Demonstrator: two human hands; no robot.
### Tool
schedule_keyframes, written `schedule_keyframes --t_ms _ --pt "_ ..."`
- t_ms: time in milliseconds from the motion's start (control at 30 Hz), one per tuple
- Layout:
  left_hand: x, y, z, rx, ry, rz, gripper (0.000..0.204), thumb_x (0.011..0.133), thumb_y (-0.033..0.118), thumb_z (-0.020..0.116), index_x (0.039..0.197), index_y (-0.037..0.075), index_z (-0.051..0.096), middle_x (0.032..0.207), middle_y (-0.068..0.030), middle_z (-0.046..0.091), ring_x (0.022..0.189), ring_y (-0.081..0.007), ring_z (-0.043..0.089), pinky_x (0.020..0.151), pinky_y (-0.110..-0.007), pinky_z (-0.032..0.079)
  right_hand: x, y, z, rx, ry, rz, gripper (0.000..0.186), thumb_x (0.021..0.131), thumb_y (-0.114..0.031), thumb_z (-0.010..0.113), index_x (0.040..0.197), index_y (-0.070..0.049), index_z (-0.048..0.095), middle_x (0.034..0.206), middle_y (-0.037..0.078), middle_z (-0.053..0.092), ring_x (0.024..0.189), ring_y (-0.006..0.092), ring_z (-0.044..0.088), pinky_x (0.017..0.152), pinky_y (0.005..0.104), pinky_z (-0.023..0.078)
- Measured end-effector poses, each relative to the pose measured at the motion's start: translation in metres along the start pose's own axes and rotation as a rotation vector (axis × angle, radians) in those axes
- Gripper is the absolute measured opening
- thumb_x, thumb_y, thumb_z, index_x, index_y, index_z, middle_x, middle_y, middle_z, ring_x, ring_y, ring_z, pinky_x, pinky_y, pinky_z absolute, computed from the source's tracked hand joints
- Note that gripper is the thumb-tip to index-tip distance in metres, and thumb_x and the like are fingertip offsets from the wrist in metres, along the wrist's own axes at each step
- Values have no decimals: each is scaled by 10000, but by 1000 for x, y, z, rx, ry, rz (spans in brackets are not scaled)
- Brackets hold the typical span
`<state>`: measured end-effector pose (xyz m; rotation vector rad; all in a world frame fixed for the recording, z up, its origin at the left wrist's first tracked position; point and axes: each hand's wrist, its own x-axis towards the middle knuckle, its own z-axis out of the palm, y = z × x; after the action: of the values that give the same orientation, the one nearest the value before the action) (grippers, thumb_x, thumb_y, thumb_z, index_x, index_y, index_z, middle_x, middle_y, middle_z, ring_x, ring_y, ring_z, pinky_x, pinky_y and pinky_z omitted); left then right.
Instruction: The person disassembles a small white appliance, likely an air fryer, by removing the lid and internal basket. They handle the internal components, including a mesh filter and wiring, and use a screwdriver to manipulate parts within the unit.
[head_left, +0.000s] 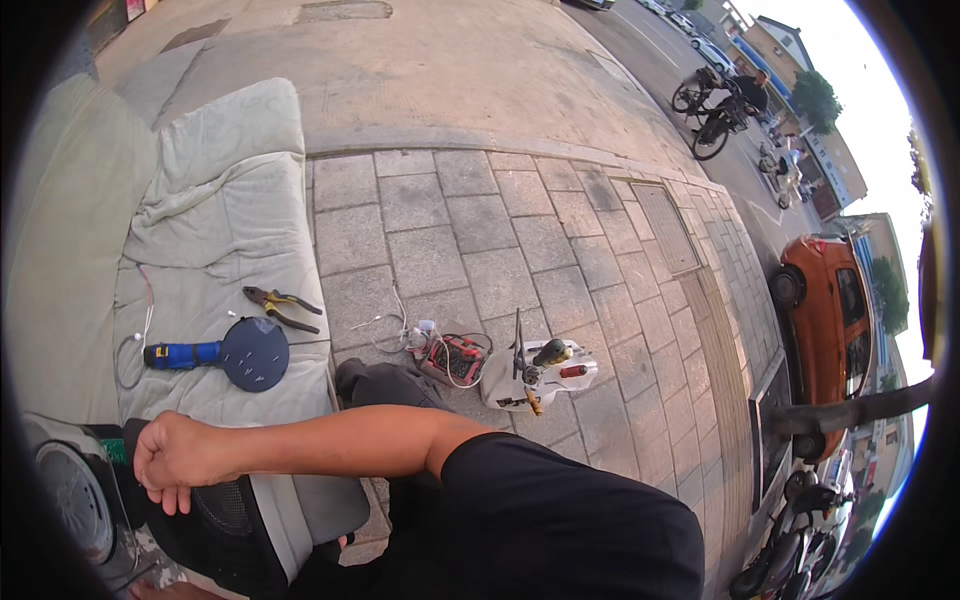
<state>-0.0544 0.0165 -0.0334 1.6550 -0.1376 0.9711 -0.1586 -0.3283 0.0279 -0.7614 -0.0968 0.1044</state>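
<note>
My right arm reaches across to the left. My right hand (185, 455), its fingers curled, is over the edge of a black mesh-covered thing (225, 510); whatever lies in the fingers is hidden. A sliver of what seems to be my left hand (175, 591) shows at the lower left rim, its fingers hidden. Beyond my right hand, on a pale cushion (220, 235), lies a blue cylindrical thing with black ends (185, 355). It touches a dark round dish (255, 355) bearing several small screw-like pieces. Pliers (280, 305) with yellow-and-black handles lie just above the dish.
A casing with a round silver face (75, 500) stands at the left. Past my knee, a red meter (458, 358) with cables and a white container (540, 385) of tools sit on the paving (500, 240). An orange car (825, 330) and a person with bicycles (745, 95) are farther off.
</note>
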Motion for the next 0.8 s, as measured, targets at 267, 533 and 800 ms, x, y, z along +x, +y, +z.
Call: schedule_keyframes --t_ms 267,533,800 --pt "-71 123 81 -684 -657 -265 426 974 94 754 1335 -78 607 1036 -104 696 871 -141 664 761 -263 539 -3 14 4 -268 22 30 95 979 -30 716 1047 31 686 927 80 732 791 126 713 713 262 594" --pt "-58 131 47 -537 -783 -470 218 992 -6 695 1198 -65 658 1000 -76 713 887 -94 666 785 -235 556 -5 36 19 -312 -62 111 86 1006 -52 696 1064 11 696 973 63 745 823 89 671 743 240 555" --pt "-54 134 39 -411 -815 -544 103 1032 68 656 1075 -25 657 922 -40 705 772 -64 652 669 -211 517 7 43 20 -257 -156 148 117 1025 -84 679 1069 21 707 937 80 739 794 106 669 736 249 554"
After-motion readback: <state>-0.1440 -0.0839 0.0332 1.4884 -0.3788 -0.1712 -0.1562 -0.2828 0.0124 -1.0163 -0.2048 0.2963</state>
